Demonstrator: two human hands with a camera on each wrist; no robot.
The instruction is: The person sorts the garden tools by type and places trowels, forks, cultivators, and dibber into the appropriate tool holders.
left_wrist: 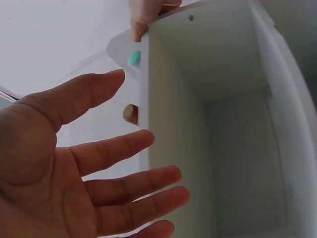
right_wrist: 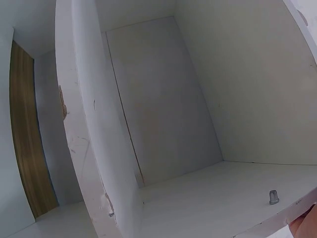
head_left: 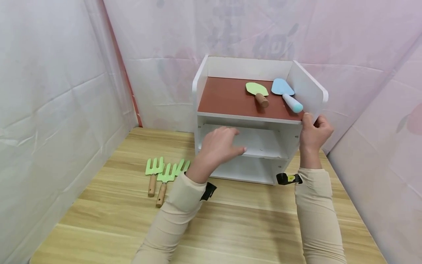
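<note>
Fingers (head_left: 308, 121) of the right hand (head_left: 313, 134) curl round the front edge of the white shelf unit's (head_left: 306, 90) right wall.

Left hand (head_left: 219, 145) hovers with straight, spread fingers (left_wrist: 133, 186) before the middle shelf (head_left: 263, 145). On the brown top shelf (head_left: 224, 97) lie a green trowel (head_left: 258, 91) and a blue trowel (head_left: 286, 94). Three green hand forks (head_left: 165, 172) lie on the tabletop (head_left: 247, 220), left of the unit.
</note>
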